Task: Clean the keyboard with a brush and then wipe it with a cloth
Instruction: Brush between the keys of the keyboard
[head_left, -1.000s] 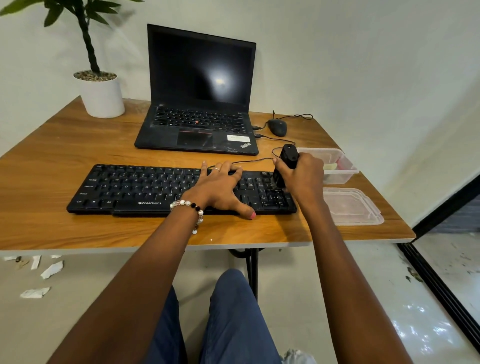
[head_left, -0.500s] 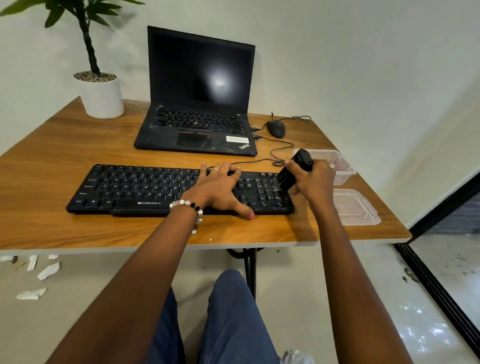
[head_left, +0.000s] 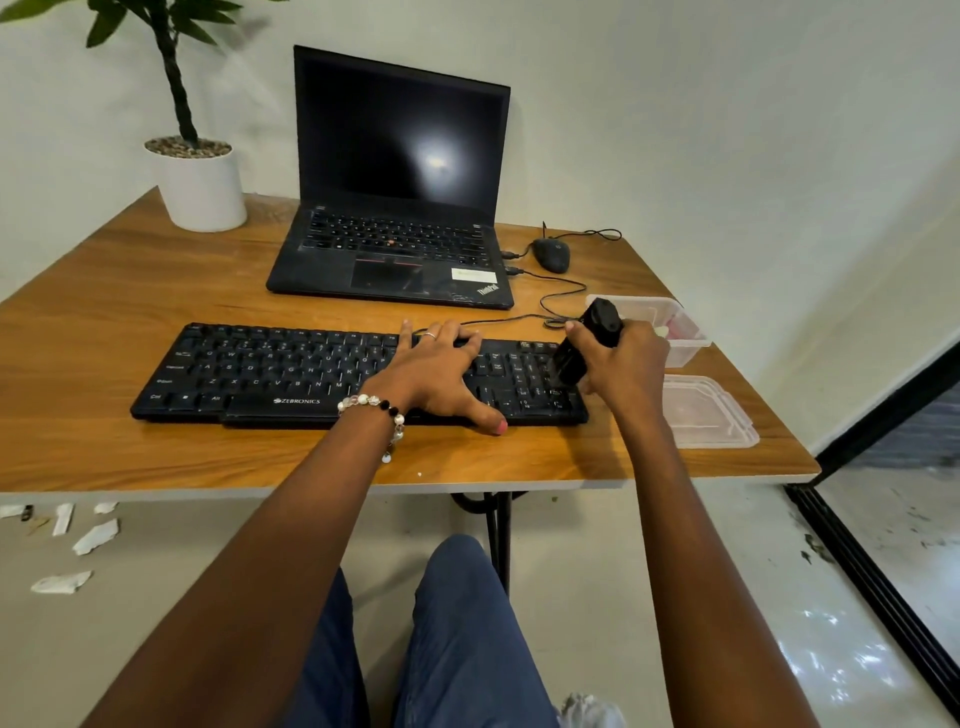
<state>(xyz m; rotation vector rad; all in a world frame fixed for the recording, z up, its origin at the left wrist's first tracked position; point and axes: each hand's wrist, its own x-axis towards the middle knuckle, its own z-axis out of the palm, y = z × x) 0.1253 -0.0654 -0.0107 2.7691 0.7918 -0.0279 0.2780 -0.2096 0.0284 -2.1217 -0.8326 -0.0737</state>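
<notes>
The right hand (head_left: 626, 364) has its fingers wrapped around the black brush (head_left: 587, 340), tip on the keyboard (head_left: 291, 371) at its right end. The left hand (head_left: 441, 369), fingers spread, holds it down. Push too hard and a key might pop off.

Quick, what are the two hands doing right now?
Left hand: open, fingers spread flat on the black keyboard.
Right hand: closed around the black brush, its lower end on the keyboard's right side.

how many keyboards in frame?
2: the external black keyboard at the table's front under both hands, and the built-in keyboard on the open laptop behind it. None looks hidden.
</notes>
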